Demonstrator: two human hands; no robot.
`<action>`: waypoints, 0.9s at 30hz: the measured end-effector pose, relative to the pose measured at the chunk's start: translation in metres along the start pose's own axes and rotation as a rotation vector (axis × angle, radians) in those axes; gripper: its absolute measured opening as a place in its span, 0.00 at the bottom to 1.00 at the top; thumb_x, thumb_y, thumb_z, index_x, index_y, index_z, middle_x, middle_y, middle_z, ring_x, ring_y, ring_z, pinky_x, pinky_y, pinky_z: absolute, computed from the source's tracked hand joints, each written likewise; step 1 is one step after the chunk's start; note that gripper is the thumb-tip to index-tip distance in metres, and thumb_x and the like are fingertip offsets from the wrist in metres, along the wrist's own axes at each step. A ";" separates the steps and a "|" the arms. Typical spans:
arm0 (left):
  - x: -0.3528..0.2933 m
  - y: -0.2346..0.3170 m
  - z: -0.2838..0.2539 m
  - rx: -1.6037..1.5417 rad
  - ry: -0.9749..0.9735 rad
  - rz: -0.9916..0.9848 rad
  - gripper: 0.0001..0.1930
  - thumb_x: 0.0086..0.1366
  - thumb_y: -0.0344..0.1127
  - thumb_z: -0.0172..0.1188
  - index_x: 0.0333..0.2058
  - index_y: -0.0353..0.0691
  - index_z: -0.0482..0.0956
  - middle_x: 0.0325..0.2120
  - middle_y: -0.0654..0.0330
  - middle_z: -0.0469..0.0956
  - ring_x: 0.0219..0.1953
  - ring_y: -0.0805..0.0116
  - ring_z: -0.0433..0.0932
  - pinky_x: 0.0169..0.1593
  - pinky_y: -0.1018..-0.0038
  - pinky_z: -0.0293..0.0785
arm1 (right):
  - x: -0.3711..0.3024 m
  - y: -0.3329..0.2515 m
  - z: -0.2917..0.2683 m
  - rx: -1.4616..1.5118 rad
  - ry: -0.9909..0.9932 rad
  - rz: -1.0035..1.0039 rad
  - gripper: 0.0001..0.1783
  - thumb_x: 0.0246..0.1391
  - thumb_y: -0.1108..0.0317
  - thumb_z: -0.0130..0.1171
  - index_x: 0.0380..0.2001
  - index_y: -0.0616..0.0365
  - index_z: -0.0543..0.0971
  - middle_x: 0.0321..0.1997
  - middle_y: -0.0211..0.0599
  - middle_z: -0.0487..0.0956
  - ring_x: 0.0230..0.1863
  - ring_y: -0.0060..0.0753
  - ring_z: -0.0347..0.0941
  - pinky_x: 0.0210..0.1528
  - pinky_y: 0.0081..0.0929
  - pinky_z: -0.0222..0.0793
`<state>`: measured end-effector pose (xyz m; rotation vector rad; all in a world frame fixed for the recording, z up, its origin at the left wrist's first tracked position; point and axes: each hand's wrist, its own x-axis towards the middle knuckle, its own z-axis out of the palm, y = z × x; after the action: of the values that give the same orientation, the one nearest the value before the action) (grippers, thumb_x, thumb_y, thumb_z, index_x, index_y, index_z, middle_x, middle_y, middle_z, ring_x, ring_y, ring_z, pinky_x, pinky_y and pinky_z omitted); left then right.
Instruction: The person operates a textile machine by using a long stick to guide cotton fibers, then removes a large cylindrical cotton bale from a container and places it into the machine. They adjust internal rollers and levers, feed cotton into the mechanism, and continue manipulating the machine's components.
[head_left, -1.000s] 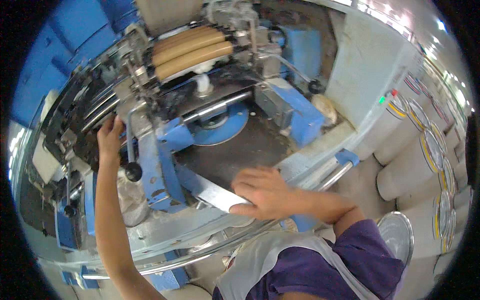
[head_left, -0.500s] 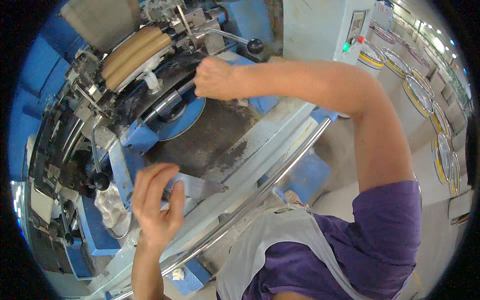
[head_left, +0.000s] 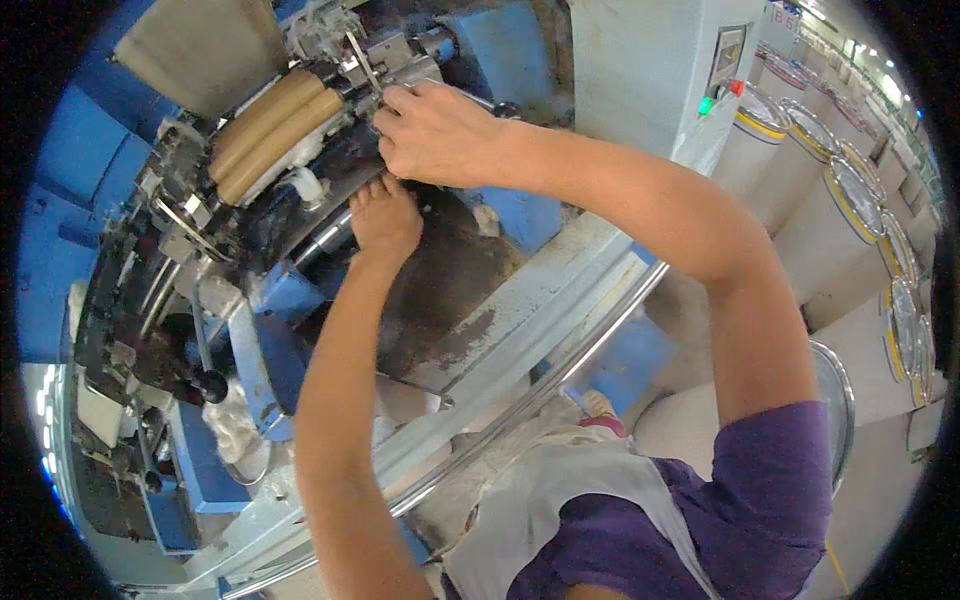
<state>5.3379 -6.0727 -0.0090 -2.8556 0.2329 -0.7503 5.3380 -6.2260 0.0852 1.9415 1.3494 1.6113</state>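
My left hand reaches up to the dark guide plate in the middle of the machine. Its fingers are stretched out and lie against the plate's edge, above a shiny metal shaft. Just above and to the right, my right hand has its fingers curled down beside a metal lever arm; what lies under them is hidden. A tuft of white fibre hangs onto the plate, below two brown rollers.
A chrome rail runs along the machine's front. To the left are a lever with a black ball knob and a heap of white fibre. A pale cabinet with lit buttons stands right, beyond it several tall cans.
My left hand has moved up and away from the front ledge to the plate, its fingers now laid on it. My right hand has shifted slightly up and loosened from a fist into curled fingers.
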 end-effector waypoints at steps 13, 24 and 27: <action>-0.083 -0.005 -0.073 -0.225 -0.152 0.314 0.30 0.64 0.54 0.47 0.50 0.29 0.70 0.53 0.46 0.67 0.57 0.51 0.64 0.60 0.55 0.55 | -0.004 -0.045 -0.018 0.175 -0.585 -0.247 0.07 0.38 0.65 0.57 0.17 0.55 0.80 0.22 0.36 0.77 0.29 0.38 0.74 0.31 0.36 0.63; -0.207 -0.027 -0.113 -0.344 -0.022 0.467 0.20 0.49 0.35 0.59 0.42 0.34 0.75 0.37 0.53 0.75 0.42 0.56 0.74 0.46 0.65 0.73 | 0.097 -0.068 0.073 0.547 -0.534 -0.037 0.07 0.45 0.70 0.50 0.23 0.63 0.75 0.23 0.48 0.77 0.28 0.47 0.77 0.24 0.42 0.72; -0.205 -0.029 -0.108 -0.305 -0.035 0.546 0.18 0.52 0.31 0.54 0.42 0.31 0.73 0.37 0.51 0.76 0.42 0.56 0.75 0.44 0.66 0.74 | 0.103 -0.066 0.084 0.446 -0.473 -0.132 0.07 0.46 0.70 0.50 0.24 0.63 0.74 0.23 0.49 0.77 0.29 0.48 0.77 0.27 0.42 0.72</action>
<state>5.1106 -6.0188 -0.0069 -2.8409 1.1504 -0.5854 5.3754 -6.0832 0.0736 2.2233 1.6709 0.7553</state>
